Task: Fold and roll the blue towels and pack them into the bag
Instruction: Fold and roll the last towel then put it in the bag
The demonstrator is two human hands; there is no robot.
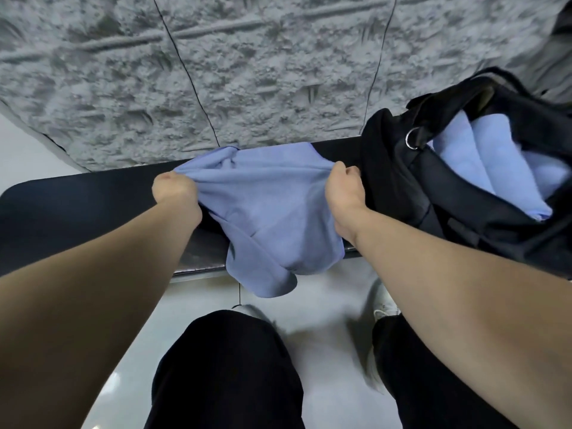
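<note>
We judge the step in hand to be spreading out a fresh blue towel (pixel 269 218) before folding it, and to do that well we should pull the top edge taut until the wrinkles between our fists go flat, then lay the cloth squarely on the black desk (pixel 77 205) instead of letting it dangle. Our left hand (pixel 175 188) is curled tight on the towel's upper corner at about 9 o'clock from the cloth's middle, and our right hand (pixel 343 188) pinches the opposite corner at about 3 o'clock; both fists are closed on fabric, well apart, with the edge stretched between them. The towel hangs from that edge toward 6 o'clock, drooping over the desk's near rim toward the pale floor (pixel 325 305), while a bunched part lies behind it at 12 o'clock. The black bag (pixel 433 196) sits open just beside the right hand, at 3 o'clock, and already holds rolled towels (pixel 483 162). We should keep the corners level, or the fold will come out crooked.
</note>
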